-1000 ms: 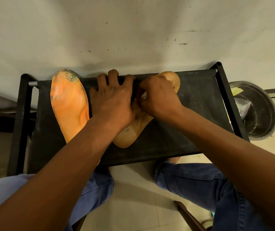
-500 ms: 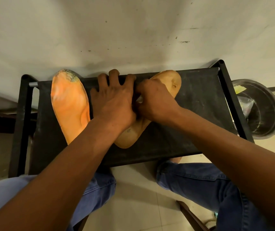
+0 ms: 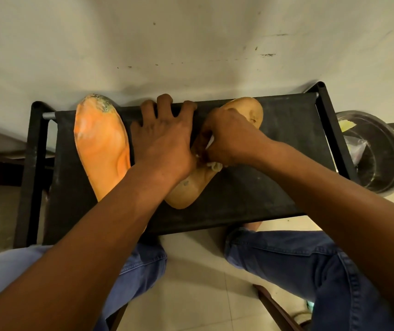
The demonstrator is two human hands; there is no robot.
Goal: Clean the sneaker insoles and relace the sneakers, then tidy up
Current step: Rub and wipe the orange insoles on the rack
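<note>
Two insoles lie on a black stool (image 3: pixel 274 168). The bright orange insole (image 3: pixel 101 149) rests at the left, its toe end dirty and grey. A tan insole (image 3: pixel 186 189) lies slanted across the middle, largely covered by both hands. My left hand (image 3: pixel 165 142) presses flat on it, fingers spread over the stool's far edge. My right hand (image 3: pixel 227 137) is closed on a small white cloth (image 3: pixel 214 164) held against the tan insole's middle. The insole's toe end (image 3: pixel 251 111) shows beyond my right hand.
A dark round metal basin (image 3: pixel 382 168) holding a plastic bag and a yellow scrap sits on the floor to the right of the stool. A pale wall stands directly behind. My knees in blue jeans are below the stool, over tiled floor.
My right hand has slid down the tan insole toward its middle, uncovering more of the toe end, and the white cloth now shows under it. My left hand stays pressed in place.
</note>
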